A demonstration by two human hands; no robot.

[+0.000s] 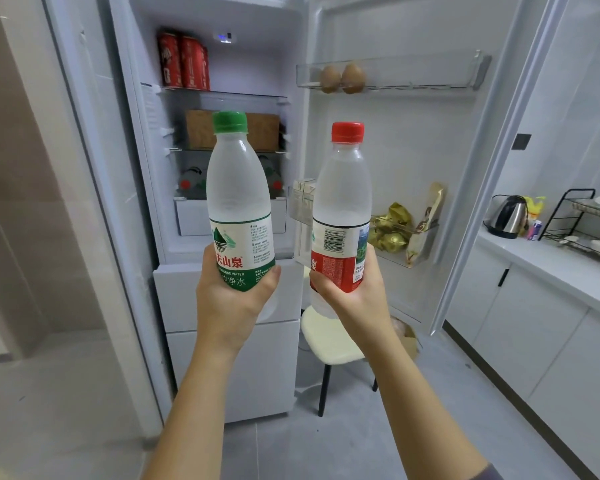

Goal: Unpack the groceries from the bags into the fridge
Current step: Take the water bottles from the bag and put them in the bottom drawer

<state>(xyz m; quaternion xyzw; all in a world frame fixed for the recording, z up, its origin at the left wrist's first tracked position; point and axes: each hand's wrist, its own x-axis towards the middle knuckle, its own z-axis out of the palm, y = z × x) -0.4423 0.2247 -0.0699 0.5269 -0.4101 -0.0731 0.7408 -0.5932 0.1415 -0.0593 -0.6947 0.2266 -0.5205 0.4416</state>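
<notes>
While each hand's grip wraps a clear upright water bottle, left hand (232, 299) green-capped bottle (239, 206), right hand (352, 299) red-capped bottle (342, 209)

left hand (232, 303), right hand (352, 299), both raised, gripping

The clear green-capped water bottle (239, 202) hides the middle of the brown cardboard box (201, 129) on the fridge shelf and most of the blurred bottles (191, 183) lying below it, whose number cannot be told. The left hand (234, 299) covers the green label's lower edge. Behind the clear red-capped water bottle (342, 209), pale cartons (302, 192) in the door rack show only partly. Far right, the black wire dish rack (582, 216) on the white counter (548, 258) is cut off, and small items beside the steel kettle (506, 216), perhaps packets, are unreadable.
</notes>
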